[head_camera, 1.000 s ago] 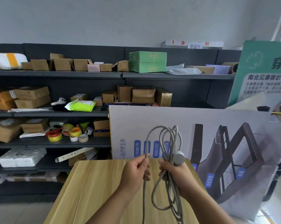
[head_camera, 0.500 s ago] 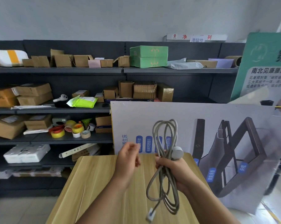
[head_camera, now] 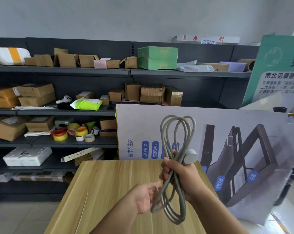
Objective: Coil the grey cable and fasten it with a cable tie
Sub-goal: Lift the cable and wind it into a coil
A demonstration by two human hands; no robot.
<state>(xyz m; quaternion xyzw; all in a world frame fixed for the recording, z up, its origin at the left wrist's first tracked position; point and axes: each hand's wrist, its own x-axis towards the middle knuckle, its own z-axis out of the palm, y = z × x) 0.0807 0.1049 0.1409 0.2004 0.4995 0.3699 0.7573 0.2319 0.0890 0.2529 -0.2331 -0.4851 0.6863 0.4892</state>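
The grey cable [head_camera: 174,132] is gathered into several long loops that stand upright above the wooden table [head_camera: 105,183]. My right hand [head_camera: 183,176] is closed round the middle of the bundle, with a round grey-white piece [head_camera: 191,156] sticking out above the thumb. Loops reach up above the fist and hang down below it. My left hand [head_camera: 145,198] is lower and to the left, palm up, its fingers pinching a loose strand at the lower part of the loops. No cable tie is visible.
Dark shelves [head_camera: 61,71] behind the table hold cardboard boxes, a green box [head_camera: 157,57] and several tape rolls [head_camera: 71,132]. A large printed board [head_camera: 227,149] leans against the table's far right side. A green poster [head_camera: 281,68] stands at the right.
My left hand has dropped from beside the upper loops to the lower part of the bundle and taken a strand. The right hand keeps its grip; the loops have tidied together.
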